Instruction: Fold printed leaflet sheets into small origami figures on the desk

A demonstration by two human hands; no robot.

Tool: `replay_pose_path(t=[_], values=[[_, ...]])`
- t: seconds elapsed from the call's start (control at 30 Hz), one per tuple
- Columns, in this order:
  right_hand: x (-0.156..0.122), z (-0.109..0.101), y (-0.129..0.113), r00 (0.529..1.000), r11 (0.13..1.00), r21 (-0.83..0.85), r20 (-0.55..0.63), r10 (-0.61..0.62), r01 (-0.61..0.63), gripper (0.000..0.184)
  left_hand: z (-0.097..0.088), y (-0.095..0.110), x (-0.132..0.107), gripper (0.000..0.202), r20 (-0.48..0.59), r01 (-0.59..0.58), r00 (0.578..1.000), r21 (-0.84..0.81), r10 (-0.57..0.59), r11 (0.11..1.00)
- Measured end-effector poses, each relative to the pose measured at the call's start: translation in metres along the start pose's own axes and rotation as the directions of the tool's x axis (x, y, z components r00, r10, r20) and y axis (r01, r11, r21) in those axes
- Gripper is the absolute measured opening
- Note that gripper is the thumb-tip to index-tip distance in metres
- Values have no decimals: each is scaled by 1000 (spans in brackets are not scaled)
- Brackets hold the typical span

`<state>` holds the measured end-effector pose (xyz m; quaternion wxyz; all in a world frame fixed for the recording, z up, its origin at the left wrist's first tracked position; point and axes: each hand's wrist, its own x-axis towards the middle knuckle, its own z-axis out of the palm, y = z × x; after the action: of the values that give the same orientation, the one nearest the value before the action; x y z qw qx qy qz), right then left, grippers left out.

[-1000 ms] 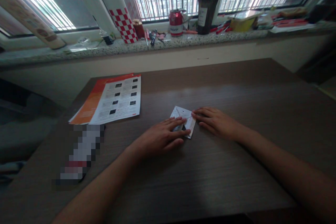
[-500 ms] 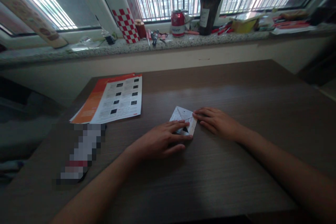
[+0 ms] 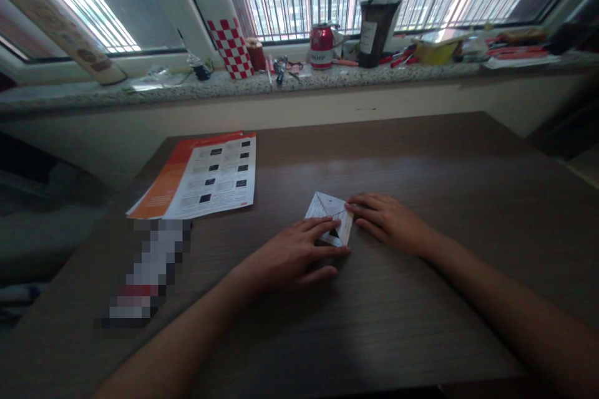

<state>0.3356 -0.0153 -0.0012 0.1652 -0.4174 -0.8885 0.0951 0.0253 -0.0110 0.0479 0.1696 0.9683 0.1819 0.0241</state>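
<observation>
A small folded piece of printed paper (image 3: 331, 204) lies flat on the brown table, showing diagonal creases and a dark patch. Across its near left part rests my left hand (image 3: 299, 252), fingers stretched and spread, the index at the near corner. My right hand (image 3: 390, 221) lies low on the table to the right, its fingertips touching the paper's right corner. Its fingers are extended and slightly apart. Part of the paper is hidden under the left fingers.
Printed orange and white sheets (image 3: 218, 177) lie at the table's back left. Nearer is a pixelated, blurred-out object (image 3: 147, 274). On the stone windowsill (image 3: 178, 90) stand a red-checkered white bottle (image 3: 229, 43), a red can (image 3: 321, 47) and a dark drink cup (image 3: 375, 28).
The camera view has shifted slightly. My left fingers have slid a little toward the near corner of the paper; my right hand stays at its right corner.
</observation>
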Motion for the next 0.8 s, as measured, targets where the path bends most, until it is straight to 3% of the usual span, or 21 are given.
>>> replay_pose_path(t=[0.2,0.3,0.43,0.63,0.8], values=[[3,-2,-8,999,999,41,-51,9,-7,38,4,1,3,52,-42,-67,997,-114,62,991],[4,-1,-12,996,999,38,-83,21,-18,41,12,-1,5,48,-120,-91,990,-141,74,986],[3,1,-12,996,1000,14,-86,12,-11,49,21,-13,6,42,-287,32,956,-76,-52,997],[2,1,-11,996,998,45,-87,36,-32,50,24,-23,7,39,-253,140,958,12,-132,990],[2,0,-12,983,983,150,-131,131,-111,51,27,-19,10,33,-319,172,935,22,-156,985]])
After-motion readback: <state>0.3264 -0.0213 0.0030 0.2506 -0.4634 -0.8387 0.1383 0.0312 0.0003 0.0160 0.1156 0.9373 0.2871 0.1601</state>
